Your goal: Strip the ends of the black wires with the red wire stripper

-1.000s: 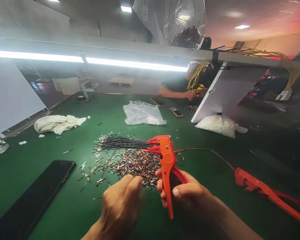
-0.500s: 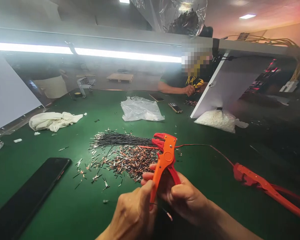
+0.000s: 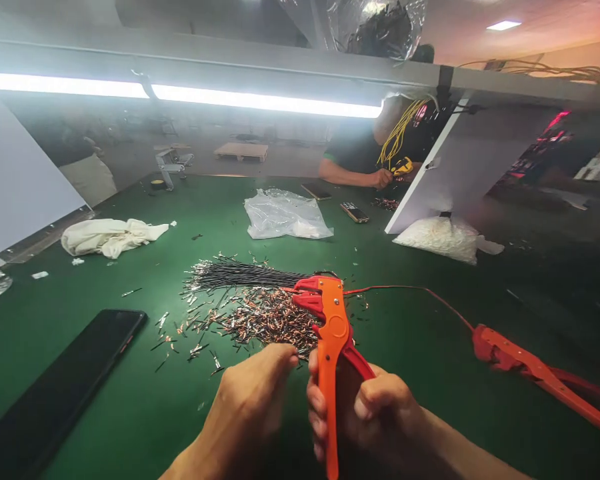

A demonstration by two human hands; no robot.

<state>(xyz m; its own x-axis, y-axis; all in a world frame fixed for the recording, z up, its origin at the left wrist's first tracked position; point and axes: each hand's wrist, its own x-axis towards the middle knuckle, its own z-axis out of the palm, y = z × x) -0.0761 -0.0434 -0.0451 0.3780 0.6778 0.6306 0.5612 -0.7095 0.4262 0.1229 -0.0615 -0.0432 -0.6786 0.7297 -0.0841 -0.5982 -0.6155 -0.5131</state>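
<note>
My right hand is wrapped around an orange and red wire stripper, which stands upright with its jaws pointing left. My left hand is just left of the stripper's handles, thumb against the fingers. Most of its fingertips are turned away, so what they pinch cannot be made out. Beyond the hands lies a pile of short wire scraps with bare copper and black insulation. Behind it rests a bundle of black wires, bright ends to the left. The stripper's jaws hide part of the bundle's right end.
A second wire stripper lies at right, beside a thin red wire. A black phone is at left. Farther back are a white cloth, a clear plastic bag and a tied white bag. Opposite, a person's hand holds a yellow tool.
The stripper has turned more upright in my right hand. My left hand has come away from its handle and shifted left. The view has tilted slightly.
</note>
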